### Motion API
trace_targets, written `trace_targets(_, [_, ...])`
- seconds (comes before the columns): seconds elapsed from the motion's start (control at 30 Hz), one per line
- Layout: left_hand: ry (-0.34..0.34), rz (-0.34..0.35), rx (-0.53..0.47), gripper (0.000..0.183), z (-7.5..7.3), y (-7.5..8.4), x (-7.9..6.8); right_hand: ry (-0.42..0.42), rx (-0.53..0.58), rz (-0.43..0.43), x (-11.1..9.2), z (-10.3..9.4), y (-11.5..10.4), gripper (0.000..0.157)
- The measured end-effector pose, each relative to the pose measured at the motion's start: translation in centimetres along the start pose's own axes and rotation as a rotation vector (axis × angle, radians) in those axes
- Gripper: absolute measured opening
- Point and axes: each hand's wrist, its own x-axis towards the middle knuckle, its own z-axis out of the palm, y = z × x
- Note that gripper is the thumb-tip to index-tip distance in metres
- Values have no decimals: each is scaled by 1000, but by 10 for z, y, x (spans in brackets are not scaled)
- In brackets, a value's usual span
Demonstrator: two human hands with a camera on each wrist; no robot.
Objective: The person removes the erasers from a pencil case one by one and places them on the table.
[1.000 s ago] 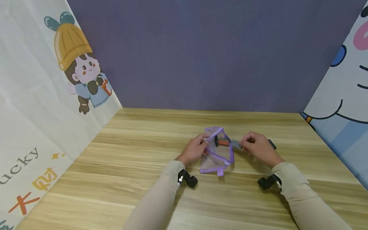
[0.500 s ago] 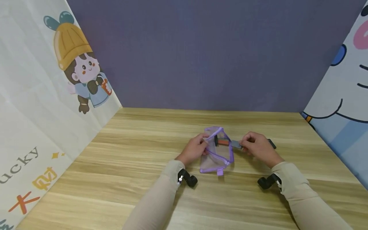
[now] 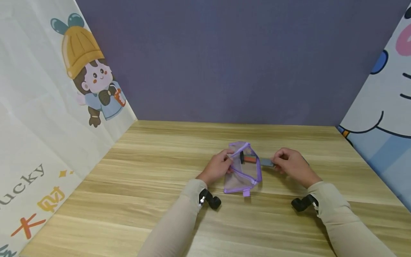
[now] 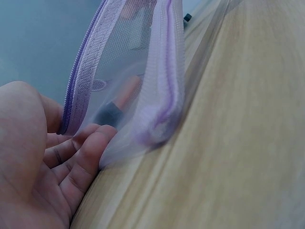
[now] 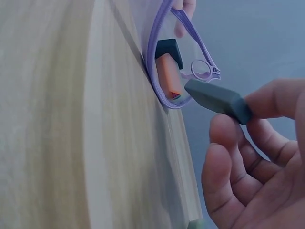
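Observation:
A purple-edged mesh zip pouch (image 3: 259, 172) lies on the table with its mouth spread toward the right. My left hand (image 3: 219, 166) pinches the pouch's left side near one zipper edge (image 4: 78, 90). Inside the pouch are an orange block (image 5: 168, 76) and a dark block (image 5: 168, 50), seen from the right wrist. My right hand (image 3: 294, 165) holds a grey-green rectangular block (image 5: 217, 98) by its end, between thumb and fingers. In the head view that block's free end is just right of the pouch mouth; whether it touches the rim I cannot tell.
The pouches' surroundings are a wood-grain table (image 3: 128, 185), a dark blue panel (image 3: 208, 64) behind, and printed cartoon sheets at both sides. A dark item is mostly hidden behind my right hand. A small greenish thing (image 5: 196, 224) shows low in the right wrist view.
My right hand has shifted slightly right with the grey-green block, away from the pouch, covering more of the dark item behind it. My left hand and the pouch stay nearly as they were.

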Motion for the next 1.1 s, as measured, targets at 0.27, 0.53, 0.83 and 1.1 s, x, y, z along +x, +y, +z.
trace_targets(0.27, [-6,15,10,35,1,0,1,-40,-19,24,1,-8,2,23])
trace_targets(0.53, [-4,10,4,35,1,-2,2,-76,-8,43,1,-20,7,29])
trace_targets(0.83, [-4,9,2,33,1,-2,0,-75,-36,41,-2,-29,3,29])
trace_targets(1.1, [-4,4,-15,34,0,-1,-1,-78,-41,41,-3,-34,4,32])
